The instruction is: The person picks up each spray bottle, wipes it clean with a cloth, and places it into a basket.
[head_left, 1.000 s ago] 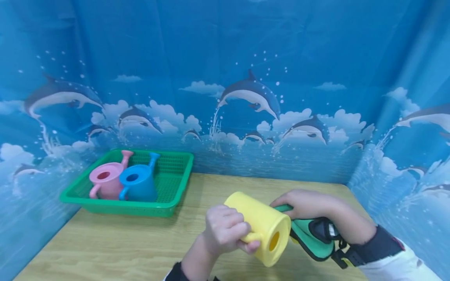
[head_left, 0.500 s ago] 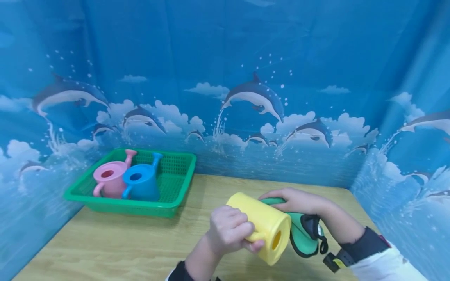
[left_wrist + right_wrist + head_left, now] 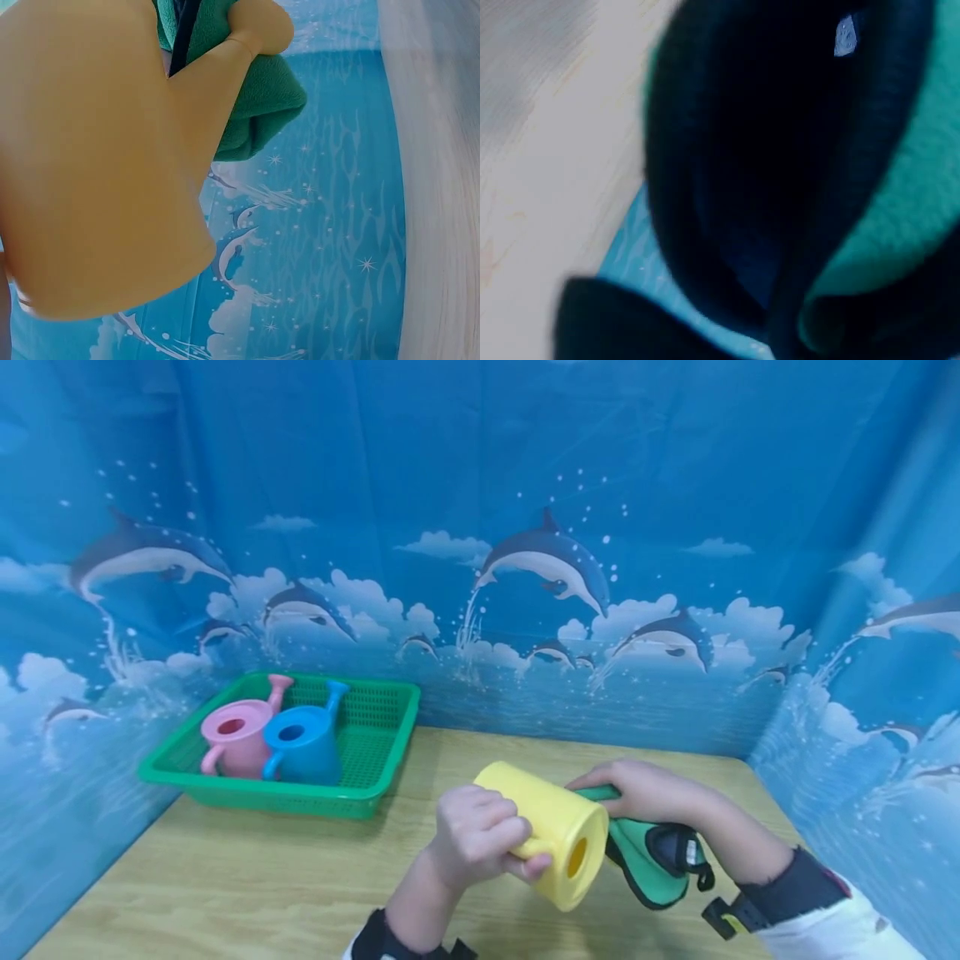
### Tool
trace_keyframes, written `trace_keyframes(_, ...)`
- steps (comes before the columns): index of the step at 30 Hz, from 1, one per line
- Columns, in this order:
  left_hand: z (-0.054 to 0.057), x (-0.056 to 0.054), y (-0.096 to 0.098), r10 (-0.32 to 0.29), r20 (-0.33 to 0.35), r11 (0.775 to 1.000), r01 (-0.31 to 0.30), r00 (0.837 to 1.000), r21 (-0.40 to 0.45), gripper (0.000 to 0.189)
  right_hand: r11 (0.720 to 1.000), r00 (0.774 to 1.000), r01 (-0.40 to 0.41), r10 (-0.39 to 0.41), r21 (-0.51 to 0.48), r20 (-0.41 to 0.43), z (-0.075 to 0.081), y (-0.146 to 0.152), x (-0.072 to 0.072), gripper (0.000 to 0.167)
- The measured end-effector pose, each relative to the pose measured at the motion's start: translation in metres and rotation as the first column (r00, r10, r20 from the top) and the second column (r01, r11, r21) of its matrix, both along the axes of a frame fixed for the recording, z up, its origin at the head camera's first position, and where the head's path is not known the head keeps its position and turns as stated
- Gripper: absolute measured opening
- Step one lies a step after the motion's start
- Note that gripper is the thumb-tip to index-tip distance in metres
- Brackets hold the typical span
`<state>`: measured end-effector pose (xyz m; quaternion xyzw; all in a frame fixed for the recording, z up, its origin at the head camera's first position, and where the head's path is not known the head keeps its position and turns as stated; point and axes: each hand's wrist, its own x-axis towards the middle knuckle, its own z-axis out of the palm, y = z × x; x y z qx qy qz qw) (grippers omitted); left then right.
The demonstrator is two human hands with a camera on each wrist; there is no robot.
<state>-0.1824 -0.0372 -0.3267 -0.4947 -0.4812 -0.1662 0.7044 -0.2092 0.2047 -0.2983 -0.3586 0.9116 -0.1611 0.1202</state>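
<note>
A yellow toy watering can (image 3: 547, 818) is tipped on its side above the table, its round top opening towards me. My left hand (image 3: 480, 835) grips it by the handle, fingers wrapped round. On the can's far side, my right hand (image 3: 645, 789) holds a green fleecy cloth (image 3: 652, 868) with black edging, which hangs down beside the can. In the left wrist view the can's spout (image 3: 206, 105) stretches up beside the bunched green cloth (image 3: 262, 105). The right wrist view is mostly filled by a blurred fold of the cloth (image 3: 900, 202).
A green plastic basket (image 3: 281, 806) stands at the back left of the wooden table (image 3: 247, 877). Inside it are a pink watering can (image 3: 243, 747) and a blue watering can (image 3: 311, 752). A dolphin-print curtain (image 3: 420, 468) encloses the back and sides.
My right hand and the cloth went left along the can's far side, then slightly back to the right. The yellow can has shifted a little left and up, still in my left hand.
</note>
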Motion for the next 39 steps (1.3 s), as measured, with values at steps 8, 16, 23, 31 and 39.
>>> trace_keyframes(8, -0.005, -0.006, -0.005, 0.011, 0.053, 0.999, -0.013, 0.999, 0.046, 0.047, 0.992, 0.991, 0.088, -0.097, -0.095, -0.091, 0.002, 0.011, -0.002, 0.038)
trace_keyframes(16, -0.008, -0.014, -0.019, 0.03, 0.092, 0.991, -0.042, 0.995, 0.126, 0.05, 0.98, 0.966, 0.178, -0.192, -0.092, -0.171, 0.009, 0.018, -0.002, 0.037)
trace_keyframes(23, -0.016, -0.027, -0.039, 0.082, 0.166, 0.966, -0.119, 0.983, 0.228, 0.051, 0.965, 0.953, 0.236, -0.253, -0.115, -0.167, 0.006, 0.026, -0.001, 0.038)
trace_keyframes(31, -0.026, -0.041, -0.063, 0.161, 0.285, 0.869, -0.272, 0.945, 0.412, 0.059, 0.954, 0.947, 0.263, -0.283, -0.141, -0.152, -0.002, 0.035, 0.002, 0.039)
trace_keyframes(39, -0.03, -0.048, -0.08, 0.124, 0.399, 0.662, -0.376, 0.908, 0.648, 0.068, 0.926, 0.938, 0.291, -0.326, -0.241, -0.12, -0.02, 0.04, -0.002, 0.042)
